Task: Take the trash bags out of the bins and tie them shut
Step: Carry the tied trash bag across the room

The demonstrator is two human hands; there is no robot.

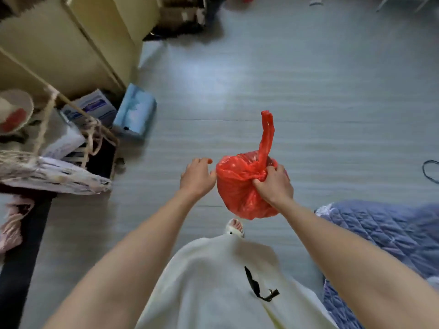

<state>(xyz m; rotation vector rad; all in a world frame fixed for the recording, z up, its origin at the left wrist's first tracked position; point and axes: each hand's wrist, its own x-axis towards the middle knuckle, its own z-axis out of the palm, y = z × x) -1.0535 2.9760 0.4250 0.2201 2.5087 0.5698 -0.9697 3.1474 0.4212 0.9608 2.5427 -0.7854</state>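
Note:
A full red plastic trash bag point(240, 191) hangs in the air in front of me, above the grey floor. My right hand point(274, 184) is shut on its gathered neck, and one twisted red handle sticks straight up past the fingers. My left hand point(198, 178) is just left of the bag, fingers curled and apart, its fingertips close to the bag's side but holding nothing. No bin is in view.
A beige cabinet point(71, 43) stands at the upper left, with boxes and a blue tissue pack point(135, 112) at its foot. Cluttered rope and papers point(54, 172) lie at the left. A blue quilt point(384, 236) is at the right. My slippered foot point(235, 227) shows below the bag.

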